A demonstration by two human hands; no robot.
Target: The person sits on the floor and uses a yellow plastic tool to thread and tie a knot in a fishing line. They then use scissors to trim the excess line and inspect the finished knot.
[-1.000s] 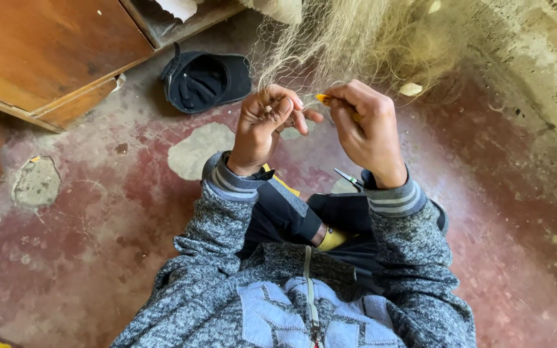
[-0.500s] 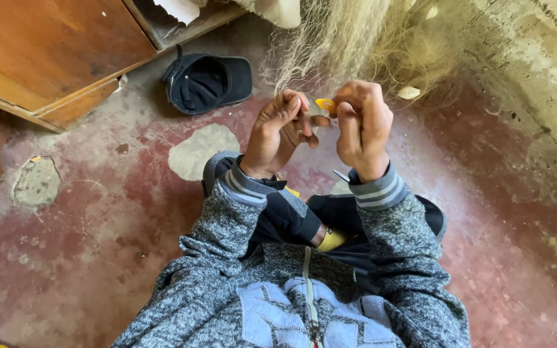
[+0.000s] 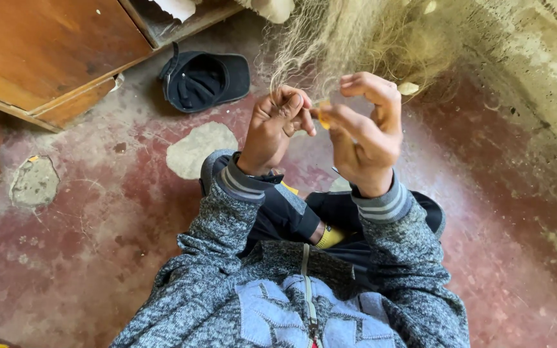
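two hands: left hand (image 3: 277, 132) pinches one net (image 3: 349, 38); right hand (image 3: 365, 132) grips one yellow, probably netting, needle (image 3: 324, 119).

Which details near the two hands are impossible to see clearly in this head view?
- Small yellow tool: mostly covered by the right hand; its shape is unclear.
- Net: top cut off by the frame edge; strands too fine.
- Left hand: curled fingers hide what they pinch.
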